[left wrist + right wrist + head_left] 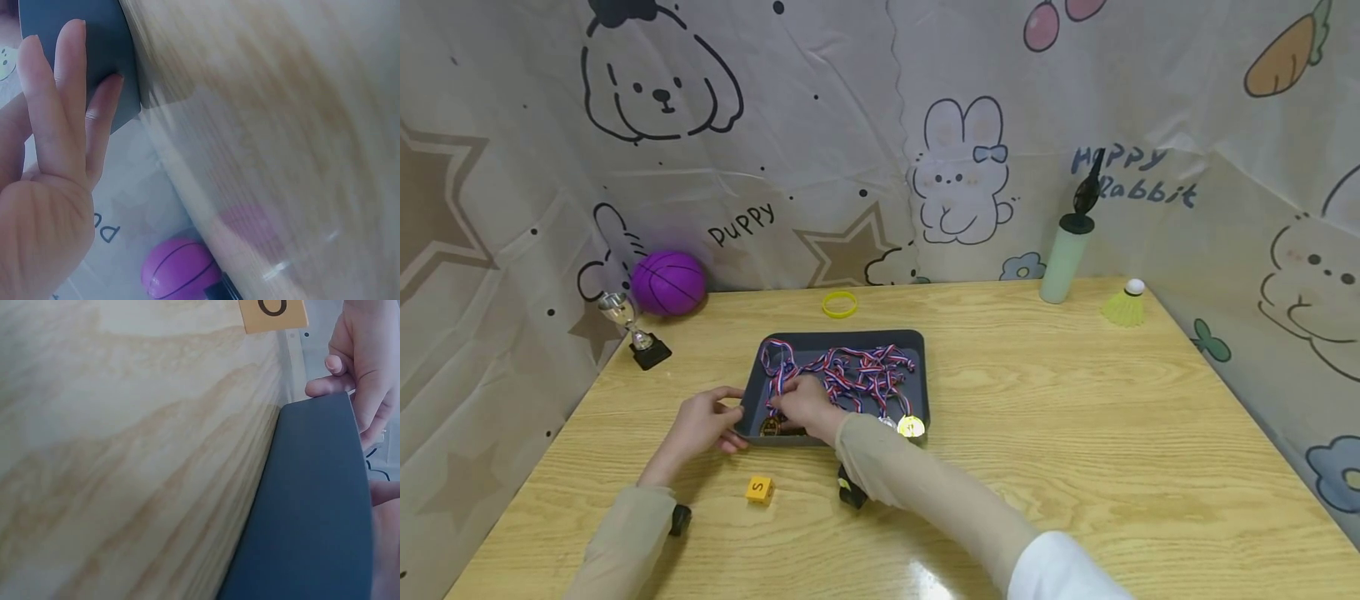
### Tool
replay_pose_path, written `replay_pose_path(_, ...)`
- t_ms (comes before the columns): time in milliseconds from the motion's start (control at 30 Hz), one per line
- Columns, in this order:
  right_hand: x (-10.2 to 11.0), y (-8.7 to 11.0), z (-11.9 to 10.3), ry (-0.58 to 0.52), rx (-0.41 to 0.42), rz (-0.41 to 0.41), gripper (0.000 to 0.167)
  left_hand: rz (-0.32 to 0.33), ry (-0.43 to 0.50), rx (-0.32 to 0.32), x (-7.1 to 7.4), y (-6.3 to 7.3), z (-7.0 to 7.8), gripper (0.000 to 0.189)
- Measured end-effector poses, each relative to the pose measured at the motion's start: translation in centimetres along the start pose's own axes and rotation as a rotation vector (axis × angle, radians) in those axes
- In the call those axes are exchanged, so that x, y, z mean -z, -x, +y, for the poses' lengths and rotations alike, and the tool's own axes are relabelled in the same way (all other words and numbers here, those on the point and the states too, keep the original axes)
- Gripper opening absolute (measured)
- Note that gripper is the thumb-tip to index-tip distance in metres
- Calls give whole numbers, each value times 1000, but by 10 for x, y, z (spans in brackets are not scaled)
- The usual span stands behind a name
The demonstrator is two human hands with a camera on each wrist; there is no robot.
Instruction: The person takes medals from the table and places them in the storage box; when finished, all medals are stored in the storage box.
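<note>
A dark grey tray [917, 342] holds several medals on red, white and blue ribbons [868, 375]. A bronze-coloured medal [771, 427] lies at its front left, with a gold medal [912, 427] and a partly covered silver medal [888, 422] at the front right. My left hand [703, 425] touches the tray's left side; in the left wrist view its extended fingers [72, 94] lie along the outer wall. Inside the tray, my right hand [808, 404] reaches down beside the bronze-coloured medal's ribbon. Its fingertips' hold is hidden, and the tray wall covers them in the right wrist view.
A yellow letter cube [760, 490] lies in front of the tray. Behind are a yellow ring [839, 305], a purple ball [668, 283] and a trophy cup [636, 332] at left, plus a green bottle-like pump [1066, 258] and a shuttlecock [1126, 304] at right.
</note>
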State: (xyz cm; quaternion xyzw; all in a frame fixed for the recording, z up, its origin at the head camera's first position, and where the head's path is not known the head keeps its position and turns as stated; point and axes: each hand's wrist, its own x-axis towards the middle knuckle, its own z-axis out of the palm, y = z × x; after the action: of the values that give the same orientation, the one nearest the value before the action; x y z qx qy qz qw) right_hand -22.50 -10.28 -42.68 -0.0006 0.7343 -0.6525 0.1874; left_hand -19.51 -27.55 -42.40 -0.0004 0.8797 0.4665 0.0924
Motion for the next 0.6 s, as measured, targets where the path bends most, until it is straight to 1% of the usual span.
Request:
replay_pose_path(133,1,3,-4,60,8,-21,28,4,-8,2,0,0,0,40)
replay_pose_path(400,2,6,-10,263,58,-12,37,11,-12,2,0,0,-1,40)
replay_pose_path(467,3,7,-10,276,62,-22,38,9,-14,3,0,0,-1,40)
replay_pose_path(600,5,7,-10,258,70,-50,38,7,-12,5,0,0,-1,40)
